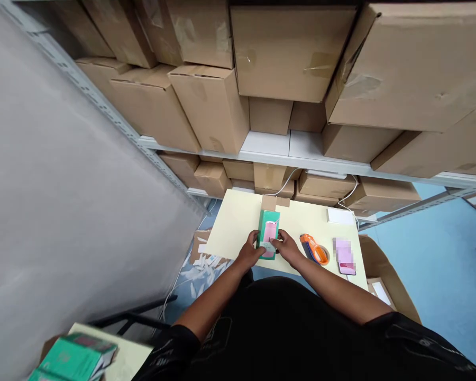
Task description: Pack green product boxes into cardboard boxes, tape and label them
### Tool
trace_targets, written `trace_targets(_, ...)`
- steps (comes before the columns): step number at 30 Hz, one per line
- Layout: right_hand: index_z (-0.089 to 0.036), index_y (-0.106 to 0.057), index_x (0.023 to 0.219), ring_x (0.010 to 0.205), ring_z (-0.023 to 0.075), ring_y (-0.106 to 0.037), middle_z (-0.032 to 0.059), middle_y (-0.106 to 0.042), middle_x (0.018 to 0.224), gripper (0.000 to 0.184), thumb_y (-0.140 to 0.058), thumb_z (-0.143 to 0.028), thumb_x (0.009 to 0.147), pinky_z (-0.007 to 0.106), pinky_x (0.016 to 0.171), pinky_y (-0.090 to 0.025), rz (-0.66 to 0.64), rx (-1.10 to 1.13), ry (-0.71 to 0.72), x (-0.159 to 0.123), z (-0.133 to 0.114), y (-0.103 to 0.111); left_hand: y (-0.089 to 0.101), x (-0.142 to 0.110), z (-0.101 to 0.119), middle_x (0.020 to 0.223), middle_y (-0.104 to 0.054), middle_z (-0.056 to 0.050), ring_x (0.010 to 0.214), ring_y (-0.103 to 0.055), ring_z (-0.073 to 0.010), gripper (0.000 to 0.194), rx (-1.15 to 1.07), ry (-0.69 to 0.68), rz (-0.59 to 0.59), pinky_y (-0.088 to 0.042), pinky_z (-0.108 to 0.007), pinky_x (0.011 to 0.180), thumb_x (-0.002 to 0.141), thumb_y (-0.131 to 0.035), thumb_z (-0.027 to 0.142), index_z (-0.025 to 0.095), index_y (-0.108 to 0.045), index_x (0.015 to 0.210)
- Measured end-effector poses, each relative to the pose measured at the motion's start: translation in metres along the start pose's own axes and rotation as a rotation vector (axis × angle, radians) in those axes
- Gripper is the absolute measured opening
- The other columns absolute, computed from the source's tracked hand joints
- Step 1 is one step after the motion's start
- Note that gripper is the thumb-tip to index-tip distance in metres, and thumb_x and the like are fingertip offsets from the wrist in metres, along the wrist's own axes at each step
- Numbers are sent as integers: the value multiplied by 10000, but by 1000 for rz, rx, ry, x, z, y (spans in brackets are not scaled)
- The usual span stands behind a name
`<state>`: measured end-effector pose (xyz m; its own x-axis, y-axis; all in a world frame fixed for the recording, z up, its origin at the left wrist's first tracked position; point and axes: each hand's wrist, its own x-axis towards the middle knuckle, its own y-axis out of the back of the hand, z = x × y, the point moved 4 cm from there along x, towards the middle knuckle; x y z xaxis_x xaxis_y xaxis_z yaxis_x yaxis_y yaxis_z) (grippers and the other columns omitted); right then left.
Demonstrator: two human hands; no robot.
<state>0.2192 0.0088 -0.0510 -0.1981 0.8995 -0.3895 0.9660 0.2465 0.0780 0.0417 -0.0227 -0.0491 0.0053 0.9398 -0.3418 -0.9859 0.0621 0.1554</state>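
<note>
A slim green box (pixel 268 216) with a pink picture on its front is held upright over the near part of the pale table (pixel 233 219). My left hand (pixel 250 251) grips its left side, thumb on the front face. From the right side my right hand (pixel 286 247) closes on the same box, its thumb also on the front. Small brown cardboard pieces (pixel 282 201) lie just behind the box. To the right of my right hand rests an orange tape dispenser (pixel 316 251). A phone (pixel 344 256) with a pink screen lies farther right.
Cardboard boxes (pixel 277 53) fill the shelves (pixel 269 142) above and behind the table. A white box (pixel 340 216) sits at the back right. Paper scraps (pixel 206 269) litter the floor at left. Green boxes (pixel 71 360) lie on another surface at lower left; a large carton (pixel 394 283) stands at right.
</note>
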Motion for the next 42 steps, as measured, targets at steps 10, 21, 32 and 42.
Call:
trace_targets(10,-302,-522,1153,1034,216,-718,15,-734,1121,388,-679,-239,804,365,859,-588,260,-191,32,55,-4,-26,35,93,-3,1362,-583,-132,1139,-648,-254,674,37,-4,-165,-572,-400,908,706,-721,139,217,-481,1331)
trace_targets(21,-254,-507,1130,1109,241,-663,63,-677,1187,456,-691,-197,717,405,893,-565,231,-224,62,93,20,3,12,122,8,1281,-677,-131,1186,-666,-310,673,68,72,-215,-534,-486,1011,703,-849,189,220,-464,1254)
trace_targets(32,-264,-482,1270,1170,240,-610,71,-597,1304,557,-729,-306,772,437,962,-535,146,-293,148,76,-2,30,16,108,51,1280,-580,-87,1210,-604,-240,386,164,-184,-84,-544,-413,987,838,-748,315,230,-566,1168)
trace_targets(42,-257,-509,1105,1033,217,-614,48,-603,1185,385,-711,-346,790,407,871,-562,142,-307,204,77,-19,36,21,125,95,1518,-473,-90,1283,-560,-250,598,217,-327,-176,-548,-382,989,829,-631,185,284,-578,1417)
